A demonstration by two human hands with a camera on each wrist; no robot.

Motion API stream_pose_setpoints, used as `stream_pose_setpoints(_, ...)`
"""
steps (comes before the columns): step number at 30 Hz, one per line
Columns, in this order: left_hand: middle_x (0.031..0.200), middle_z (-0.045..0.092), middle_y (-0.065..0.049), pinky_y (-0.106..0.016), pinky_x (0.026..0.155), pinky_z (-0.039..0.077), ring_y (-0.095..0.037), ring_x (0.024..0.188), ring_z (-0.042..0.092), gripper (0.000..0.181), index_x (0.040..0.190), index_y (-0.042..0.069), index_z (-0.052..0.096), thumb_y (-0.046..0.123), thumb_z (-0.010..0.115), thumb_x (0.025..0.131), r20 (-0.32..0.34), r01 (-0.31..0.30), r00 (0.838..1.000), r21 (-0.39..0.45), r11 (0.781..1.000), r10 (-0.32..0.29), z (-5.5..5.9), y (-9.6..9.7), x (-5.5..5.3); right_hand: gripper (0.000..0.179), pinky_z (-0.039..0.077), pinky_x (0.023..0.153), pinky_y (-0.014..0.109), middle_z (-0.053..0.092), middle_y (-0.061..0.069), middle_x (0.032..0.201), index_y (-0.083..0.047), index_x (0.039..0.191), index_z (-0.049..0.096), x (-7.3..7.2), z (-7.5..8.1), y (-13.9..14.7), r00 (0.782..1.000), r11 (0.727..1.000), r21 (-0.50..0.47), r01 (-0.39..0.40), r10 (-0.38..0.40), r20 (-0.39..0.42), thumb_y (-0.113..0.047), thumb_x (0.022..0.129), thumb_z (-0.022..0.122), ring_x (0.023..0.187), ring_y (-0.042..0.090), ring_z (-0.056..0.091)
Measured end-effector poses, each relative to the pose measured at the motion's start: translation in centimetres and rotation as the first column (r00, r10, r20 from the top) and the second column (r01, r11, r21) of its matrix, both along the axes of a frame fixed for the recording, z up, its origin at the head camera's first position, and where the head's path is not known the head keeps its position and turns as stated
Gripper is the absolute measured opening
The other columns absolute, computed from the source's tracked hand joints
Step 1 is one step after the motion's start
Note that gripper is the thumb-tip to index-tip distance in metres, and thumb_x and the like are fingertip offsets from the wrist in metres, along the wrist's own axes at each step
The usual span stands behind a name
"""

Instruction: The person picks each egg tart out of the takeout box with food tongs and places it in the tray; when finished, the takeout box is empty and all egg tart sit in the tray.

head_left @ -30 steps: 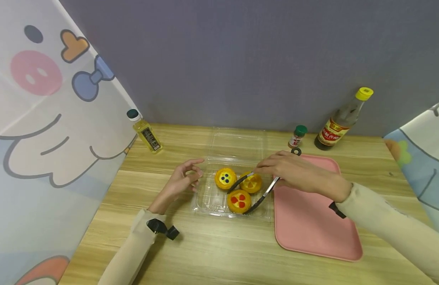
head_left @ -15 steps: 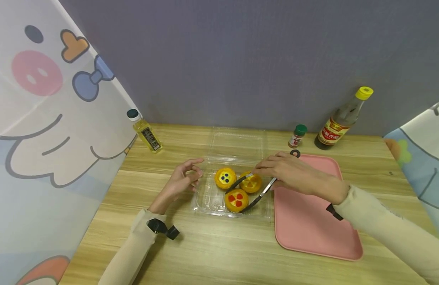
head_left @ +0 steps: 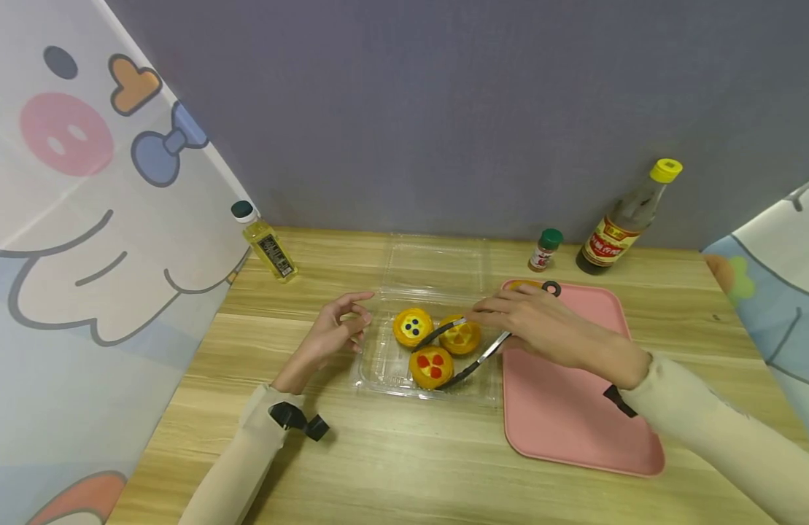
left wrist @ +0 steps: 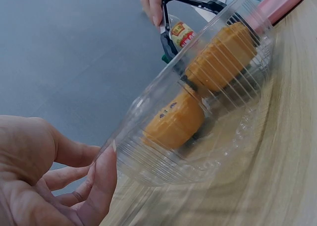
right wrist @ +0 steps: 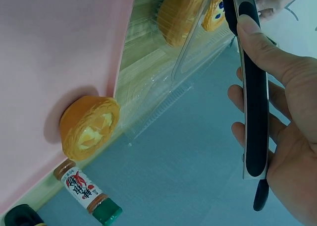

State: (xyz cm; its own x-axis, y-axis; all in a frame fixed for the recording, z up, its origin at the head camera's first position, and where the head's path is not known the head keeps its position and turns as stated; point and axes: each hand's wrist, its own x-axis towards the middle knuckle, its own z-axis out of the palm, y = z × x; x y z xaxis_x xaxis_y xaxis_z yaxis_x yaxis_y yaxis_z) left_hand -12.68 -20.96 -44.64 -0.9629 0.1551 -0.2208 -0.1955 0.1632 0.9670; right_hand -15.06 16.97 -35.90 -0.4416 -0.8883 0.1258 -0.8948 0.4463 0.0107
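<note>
My right hand (head_left: 538, 324) grips metal tongs (right wrist: 255, 112) with black tips. The tong arms stand on either side of an egg tart with red pieces (head_left: 432, 367), in the front of a clear hinged box (head_left: 384, 364). A tart with dark blue dots (head_left: 413, 327) and a tart with yellow wedges (head_left: 459, 335) sit behind it. My left hand (head_left: 332, 332) is at the box's left edge, a gap between thumb and forefinger; whether it touches the rim is unclear. One more tart (right wrist: 89, 129) stands on the pink tray (head_left: 578, 430), mostly hidden by my right hand in the head view.
A small green-capped spice jar (head_left: 545, 250) and a yellow-capped sauce bottle (head_left: 617, 226) stand behind the tray. An oil bottle (head_left: 269, 246) is at the back left. The box's lid (head_left: 437, 264) lies folded back towards the grey wall (head_left: 404, 124).
The red-topped tart and the tongs have shifted slightly left inside the box. A bit of the tart on the tray now shows behind my right hand. My left hand stays in place.
</note>
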Motion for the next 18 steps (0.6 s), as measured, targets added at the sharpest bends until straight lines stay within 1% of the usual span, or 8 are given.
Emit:
stream_pose_setpoints(2, 0.114, 0.058, -0.011, -0.025, 0.055, 0.061, -0.012, 0.068, 0.058, 0.054, 0.154, 0.008, 0.047, 0.005, 0.061, 0.102, -0.002, 0.002, 1.0, 0.0, 1.0, -0.002, 0.0, 0.0, 0.0, 0.074, 0.053, 0.105, 0.053, 0.068, -0.001, 0.14, -0.021, 0.144, 0.063, 0.2, 0.2, 0.2, 1.0, 1.0, -0.003, 0.016, -0.016, 0.009, -0.024, 0.076, 0.092, 0.125, 0.027, 0.065)
stream_pose_setpoints(4, 0.114, 0.058, -0.011, -0.024, 0.054, 0.06, -0.012, 0.068, 0.058, 0.054, 0.154, 0.008, 0.047, 0.005, 0.061, 0.102, -0.003, 0.0, 1.0, 0.003, 1.0, 0.0, 0.1, 0.0, 0.0, 0.075, 0.053, 0.103, 0.053, 0.067, 0.0, 0.141, -0.021, 0.145, 0.062, 0.3, 0.3, 0.4, 1.0, 1.0, -0.006, 0.027, -0.027, 0.01, -0.016, 0.077, 0.092, 0.126, 0.029, 0.065)
stream_pose_setpoints(8, 0.115, 0.058, -0.012, -0.024, 0.054, 0.06, -0.012, 0.067, 0.058, 0.053, 0.154, 0.009, 0.048, 0.005, 0.061, 0.103, -0.003, -0.004, 1.0, 0.008, 1.0, 0.004, 0.1, 0.1, 0.0, 0.079, 0.054, 0.1, 0.05, 0.067, 0.0, 0.141, -0.021, 0.146, 0.061, 0.6, 0.6, 1.0, 0.999, 0.999, -0.028, 0.033, -0.033, -0.002, -0.001, 0.075, 0.089, 0.126, 0.027, 0.066)
stream_pose_setpoints(11, 0.115, 0.057, -0.012, -0.024, 0.054, 0.06, -0.013, 0.068, 0.058, 0.053, 0.154, 0.009, 0.048, 0.005, 0.061, 0.103, -0.001, -0.003, 1.0, 0.01, 1.0, 0.003, 0.0, 0.1, 0.0, 0.08, 0.055, 0.1, 0.05, 0.067, 0.001, 0.141, -0.02, 0.146, 0.061, 0.9, 0.7, 1.5, 0.999, 0.998, -0.045, 0.039, -0.039, -0.005, 0.005, 0.075, 0.086, 0.125, 0.026, 0.066)
stream_pose_setpoints(14, 0.115, 0.057, -0.012, -0.023, 0.054, 0.06, -0.014, 0.069, 0.058, 0.053, 0.154, 0.009, 0.048, 0.005, 0.06, 0.103, 0.001, -0.004, 1.0, 0.009, 1.0, 0.004, 0.0, 0.1, 0.0, 0.081, 0.054, 0.104, 0.053, 0.067, 0.001, 0.142, -0.021, 0.148, 0.06, 1.2, 0.9, 2.0, 0.998, 0.996, -0.052, 0.067, -0.067, -0.005, 0.006, 0.075, 0.084, 0.127, 0.028, 0.065)
stream_pose_setpoints(18, 0.116, 0.057, -0.012, -0.023, 0.054, 0.059, -0.015, 0.07, 0.058, 0.053, 0.154, 0.01, 0.048, 0.005, 0.06, 0.103, -0.001, -0.007, 1.0, 0.006, 1.0, 0.007, 0.0, 0.0, 0.1, 0.082, 0.052, 0.105, 0.055, 0.067, 0.002, 0.141, -0.023, 0.149, 0.059, 1.5, 1.3, 2.7, 0.993, 0.992, -0.053, 0.113, -0.115, -0.029, -0.002, 0.075, 0.089, 0.13, 0.03, 0.062)
